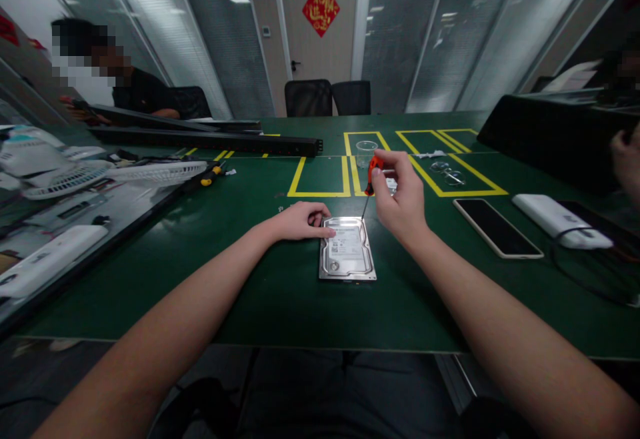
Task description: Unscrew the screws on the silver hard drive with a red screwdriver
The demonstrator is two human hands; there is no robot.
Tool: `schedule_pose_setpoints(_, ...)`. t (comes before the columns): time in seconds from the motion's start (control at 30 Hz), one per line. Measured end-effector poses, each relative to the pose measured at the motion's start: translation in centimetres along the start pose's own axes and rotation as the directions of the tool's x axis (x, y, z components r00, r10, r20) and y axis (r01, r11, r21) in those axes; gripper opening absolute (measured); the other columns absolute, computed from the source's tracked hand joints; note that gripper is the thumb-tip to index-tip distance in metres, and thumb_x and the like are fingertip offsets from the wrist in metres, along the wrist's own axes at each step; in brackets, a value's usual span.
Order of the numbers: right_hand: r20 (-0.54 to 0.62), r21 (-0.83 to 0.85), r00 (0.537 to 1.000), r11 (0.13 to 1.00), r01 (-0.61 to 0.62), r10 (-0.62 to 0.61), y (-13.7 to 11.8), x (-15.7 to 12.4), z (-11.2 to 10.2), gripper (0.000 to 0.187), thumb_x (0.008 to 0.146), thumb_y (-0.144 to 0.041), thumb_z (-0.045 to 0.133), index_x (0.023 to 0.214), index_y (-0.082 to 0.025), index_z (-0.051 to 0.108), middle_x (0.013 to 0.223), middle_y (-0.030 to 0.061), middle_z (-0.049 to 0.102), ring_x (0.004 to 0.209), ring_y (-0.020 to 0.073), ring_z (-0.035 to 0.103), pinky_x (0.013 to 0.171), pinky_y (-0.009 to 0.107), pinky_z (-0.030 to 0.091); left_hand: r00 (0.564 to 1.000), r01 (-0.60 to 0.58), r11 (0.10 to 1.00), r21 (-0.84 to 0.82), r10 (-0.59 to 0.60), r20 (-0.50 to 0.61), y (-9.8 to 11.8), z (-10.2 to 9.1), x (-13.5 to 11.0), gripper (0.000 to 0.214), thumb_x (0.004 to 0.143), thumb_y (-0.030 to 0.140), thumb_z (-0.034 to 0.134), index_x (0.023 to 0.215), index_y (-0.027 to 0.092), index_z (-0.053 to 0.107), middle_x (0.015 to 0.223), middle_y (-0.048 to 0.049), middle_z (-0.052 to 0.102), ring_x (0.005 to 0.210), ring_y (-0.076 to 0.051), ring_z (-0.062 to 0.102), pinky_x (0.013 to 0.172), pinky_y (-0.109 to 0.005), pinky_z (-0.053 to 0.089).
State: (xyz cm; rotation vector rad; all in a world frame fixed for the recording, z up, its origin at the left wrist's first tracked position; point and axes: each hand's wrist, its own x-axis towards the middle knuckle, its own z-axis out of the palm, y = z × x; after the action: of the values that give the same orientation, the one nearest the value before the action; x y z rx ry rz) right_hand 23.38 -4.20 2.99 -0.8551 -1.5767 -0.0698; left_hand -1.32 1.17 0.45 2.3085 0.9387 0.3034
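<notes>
A silver hard drive (347, 252) lies flat on the green table, its white label facing up. At its upper left edge rests my left hand (303, 221), fingers curled against the side and thumb over the top face, holding it. My right hand (403, 192) is closed round the red and black handle of a screwdriver (373, 171). The screwdriver stands nearly upright, its thin shaft reaching down to the drive's upper right corner. Whether the tip sits in a screw is too small to tell.
A clear plastic cup (367, 152) and glasses (449, 173) are beyond my hands. A phone (497, 227) and a white power bank (560, 221) with cable lie right. Left are a yellow-black tool (213, 175), a long black bar (210, 140) and white fan parts (155, 171). People sit at both sides.
</notes>
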Motion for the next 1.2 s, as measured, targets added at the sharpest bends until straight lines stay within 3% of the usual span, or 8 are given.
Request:
schedule_pose_setpoints(0.5,-0.022,0.019,0.999,0.999,-0.034,0.034,0.51,-0.13,0.18,0.025,0.102,-0.036,0.058,0.125,-0.027,0.061,0.115,0.0068,0.070,0.104,0.0250,0.070,0.091,0.048,0.063,1.000,-0.008,1.000,0.007,0.008,-0.002,0.06,0.03,-0.06,0.060,0.080,0.069,0.075,0.114,0.020,0.068,0.083,-0.0002,0.062,0.075,-0.018,0.057,0.070,-0.032,0.040)
schedule_pose_setpoints(1.2,-0.015,0.032,0.999,0.999,-0.043,0.044,0.76,-0.26,0.36,0.027,0.101,-0.038,0.062,0.125,-0.028,0.054,0.113,0.0057,0.071,0.099,0.0227,0.071,0.086,0.045,0.062,1.000,-0.012,1.000,0.006,0.012,-0.011,0.11,0.07,-0.06,0.059,0.080,0.068,0.075,0.112,0.019,0.068,0.083,-0.0008,0.062,0.075,-0.018,0.056,0.070,-0.032,0.040)
